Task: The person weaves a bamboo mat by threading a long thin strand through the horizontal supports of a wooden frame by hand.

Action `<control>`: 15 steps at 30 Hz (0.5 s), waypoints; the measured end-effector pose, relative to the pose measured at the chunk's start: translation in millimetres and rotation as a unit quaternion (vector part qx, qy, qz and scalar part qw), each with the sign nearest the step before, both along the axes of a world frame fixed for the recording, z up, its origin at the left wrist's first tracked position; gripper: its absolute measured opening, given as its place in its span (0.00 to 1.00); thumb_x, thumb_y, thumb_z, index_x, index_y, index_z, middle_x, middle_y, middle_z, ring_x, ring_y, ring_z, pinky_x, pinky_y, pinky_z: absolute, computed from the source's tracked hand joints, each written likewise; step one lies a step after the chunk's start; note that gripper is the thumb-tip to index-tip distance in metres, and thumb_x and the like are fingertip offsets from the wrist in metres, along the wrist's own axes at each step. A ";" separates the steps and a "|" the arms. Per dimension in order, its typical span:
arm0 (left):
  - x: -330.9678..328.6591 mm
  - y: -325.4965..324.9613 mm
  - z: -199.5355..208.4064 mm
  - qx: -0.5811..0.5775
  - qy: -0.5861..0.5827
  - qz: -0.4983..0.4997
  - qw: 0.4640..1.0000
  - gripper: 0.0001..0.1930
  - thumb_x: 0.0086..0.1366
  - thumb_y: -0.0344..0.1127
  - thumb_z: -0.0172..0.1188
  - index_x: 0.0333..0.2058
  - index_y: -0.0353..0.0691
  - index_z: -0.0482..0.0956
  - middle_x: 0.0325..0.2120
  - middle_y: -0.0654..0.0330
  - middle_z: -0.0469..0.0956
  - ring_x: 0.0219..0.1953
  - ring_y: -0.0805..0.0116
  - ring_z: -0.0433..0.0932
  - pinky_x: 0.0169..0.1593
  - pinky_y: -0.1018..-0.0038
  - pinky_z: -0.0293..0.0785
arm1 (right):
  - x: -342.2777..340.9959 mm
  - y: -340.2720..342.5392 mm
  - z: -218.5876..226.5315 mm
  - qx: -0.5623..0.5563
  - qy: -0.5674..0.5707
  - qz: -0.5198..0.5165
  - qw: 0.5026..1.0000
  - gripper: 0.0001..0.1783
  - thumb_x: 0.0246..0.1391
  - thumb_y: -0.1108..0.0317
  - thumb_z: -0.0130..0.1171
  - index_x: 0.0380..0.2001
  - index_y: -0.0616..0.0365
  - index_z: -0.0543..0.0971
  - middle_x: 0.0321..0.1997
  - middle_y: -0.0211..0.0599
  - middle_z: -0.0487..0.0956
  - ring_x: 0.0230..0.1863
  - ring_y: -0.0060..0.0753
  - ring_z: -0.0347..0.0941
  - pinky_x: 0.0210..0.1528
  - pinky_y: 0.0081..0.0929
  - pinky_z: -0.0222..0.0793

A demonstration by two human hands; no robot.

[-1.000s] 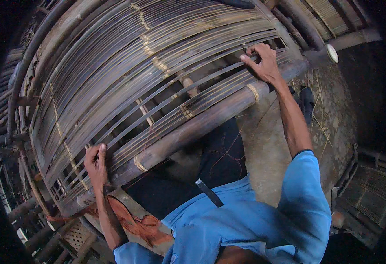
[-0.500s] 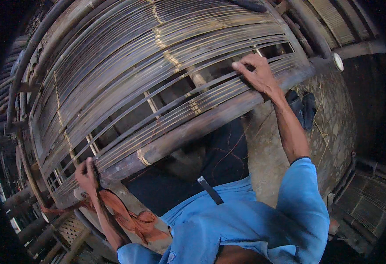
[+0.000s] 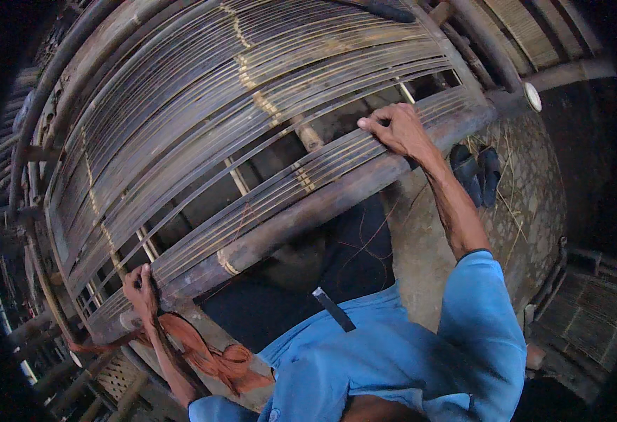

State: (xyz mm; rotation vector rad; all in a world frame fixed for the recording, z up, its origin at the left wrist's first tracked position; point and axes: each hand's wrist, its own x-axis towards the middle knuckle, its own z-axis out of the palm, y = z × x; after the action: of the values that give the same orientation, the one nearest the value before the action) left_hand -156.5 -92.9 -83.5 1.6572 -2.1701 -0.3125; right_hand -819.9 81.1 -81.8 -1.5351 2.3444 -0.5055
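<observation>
A large frame of thin, long bamboo slats lies across in front of me, sloping from lower left to upper right. Pale bindings cross the slats in lines. Along the near side, several slats lie packed together beside a thick round pole. My left hand is closed in a pinch at the left part of this near group. Farther right, my right hand pinches the outer slat of the same group, thumb and fingers together. Behind that group are wide gaps, with short crosspieces showing beneath.
Orange-brown fibre strands hang in a bundle by my left forearm. Dark sandals rest on the floor at the right. A low slatted seat stands at lower right. Loose thin strands lie over my dark trousers.
Both hands have drawn the slat toward the near pole, and the narrow gap between it and the near group has closed. The view has shifted slightly.
</observation>
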 end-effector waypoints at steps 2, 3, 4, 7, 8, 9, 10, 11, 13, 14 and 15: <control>-9.8 2.7 -9.4 0.009 0.012 -0.013 1.000 0.15 0.68 0.43 0.65 0.38 0.35 0.85 0.33 0.54 0.81 0.39 0.59 0.77 0.49 0.63 0.69 | -6.4 10.5 -2.0 -0.140 -0.084 0.009 0.987 0.23 0.54 0.47 0.67 0.35 0.58 0.86 0.40 0.52 0.84 0.45 0.53 0.78 0.53 0.44 0.69; -12.3 4.3 -9.2 -0.002 0.041 0.017 0.999 0.15 0.68 0.43 0.65 0.39 0.36 0.85 0.33 0.55 0.81 0.40 0.58 0.77 0.50 0.62 0.69 | -7.1 20.5 -8.2 -0.234 -0.008 0.010 0.972 0.22 0.50 0.51 0.72 0.38 0.58 0.85 0.42 0.48 0.84 0.44 0.52 0.78 0.52 0.43 0.69; -22.2 5.4 -5.8 -0.014 0.070 0.046 0.996 0.15 0.68 0.44 0.65 0.40 0.37 0.85 0.34 0.55 0.81 0.41 0.56 0.78 0.51 0.60 0.70 | -10.3 33.0 -6.8 -0.231 0.000 0.000 0.973 0.22 0.50 0.51 0.72 0.38 0.58 0.85 0.42 0.48 0.84 0.44 0.52 0.78 0.52 0.43 0.69; -50.1 13.0 5.5 -0.189 -0.045 0.019 0.981 0.13 0.66 0.41 0.68 0.40 0.36 0.85 0.34 0.58 0.82 0.40 0.59 0.79 0.50 0.62 0.71 | -15.6 72.5 -12.7 -0.273 0.104 -0.199 0.935 0.30 0.47 0.52 0.75 0.48 0.60 0.80 0.43 0.47 0.79 0.47 0.50 0.74 0.53 0.40 0.69; -71.8 16.9 11.9 -0.287 -0.101 0.016 0.952 0.12 0.65 0.39 0.69 0.39 0.35 0.84 0.34 0.59 0.83 0.40 0.61 0.79 0.47 0.63 0.73 | -12.8 86.2 -18.4 -0.270 0.115 -0.211 0.933 0.30 0.47 0.52 0.75 0.48 0.60 0.80 0.43 0.47 0.79 0.47 0.50 0.74 0.53 0.40 0.69; -99.2 25.5 11.5 -0.305 -0.030 -0.016 0.952 0.09 0.63 0.34 0.71 0.35 0.33 0.84 0.28 0.59 0.81 0.33 0.68 0.79 0.40 0.69 0.73 | -5.0 101.0 -25.7 -0.273 0.064 -0.308 0.909 0.33 0.47 0.50 0.75 0.51 0.60 0.77 0.45 0.46 0.77 0.48 0.46 0.73 0.53 0.38 0.68; -144.8 47.1 23.2 -0.215 0.052 -0.015 0.975 0.08 0.62 0.32 0.70 0.32 0.33 0.84 0.24 0.59 0.80 0.29 0.70 0.77 0.36 0.71 0.72 | 4.4 115.0 -34.2 -0.276 0.013 -0.401 0.874 0.37 0.47 0.49 0.76 0.53 0.60 0.74 0.46 0.46 0.75 0.49 0.42 0.73 0.52 0.36 0.68; -189.5 73.9 34.0 -0.122 0.129 -0.013 0.984 0.07 0.62 0.31 0.70 0.30 0.32 0.84 0.21 0.59 0.78 0.26 0.72 0.76 0.32 0.73 0.71 | 11.8 130.9 -57.8 -0.288 -0.078 -0.419 0.858 0.39 0.47 0.47 0.76 0.54 0.61 0.72 0.47 0.45 0.74 0.47 0.37 0.72 0.50 0.35 0.68; -245.4 115.6 30.0 -0.023 0.193 -0.138 0.971 0.07 0.62 0.29 0.69 0.26 0.32 0.83 0.17 0.60 0.76 0.21 0.75 0.73 0.29 0.75 0.69 | 50.3 133.7 -63.0 -0.301 -0.277 -0.431 0.804 0.39 0.49 0.47 0.74 0.54 0.63 0.70 0.46 0.43 0.74 0.41 0.30 0.73 0.44 0.32 0.69; -268.5 134.0 31.1 0.067 0.195 -0.156 0.966 0.07 0.61 0.30 0.69 0.26 0.34 0.84 0.18 0.60 0.78 0.21 0.76 0.73 0.28 0.75 0.69 | 81.2 128.9 -46.2 -0.300 -0.377 -0.430 0.764 0.36 0.52 0.49 0.73 0.53 0.63 0.69 0.43 0.41 0.75 0.37 0.28 0.73 0.41 0.31 0.70; -295.2 146.9 33.2 0.056 0.155 -0.198 0.966 0.06 0.60 0.30 0.70 0.29 0.33 0.84 0.19 0.58 0.80 0.22 0.76 0.76 0.29 0.77 0.71 | 96.5 133.1 -48.7 -0.263 -0.452 -0.398 0.753 0.30 0.55 0.52 0.71 0.50 0.62 0.72 0.38 0.39 0.77 0.33 0.27 0.73 0.38 0.31 0.70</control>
State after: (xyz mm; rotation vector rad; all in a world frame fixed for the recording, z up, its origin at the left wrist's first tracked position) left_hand -451.7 53.9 -50.3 1.1199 -2.2521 -0.7638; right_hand -723.4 214.2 -130.5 -0.0978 1.9238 -1.7434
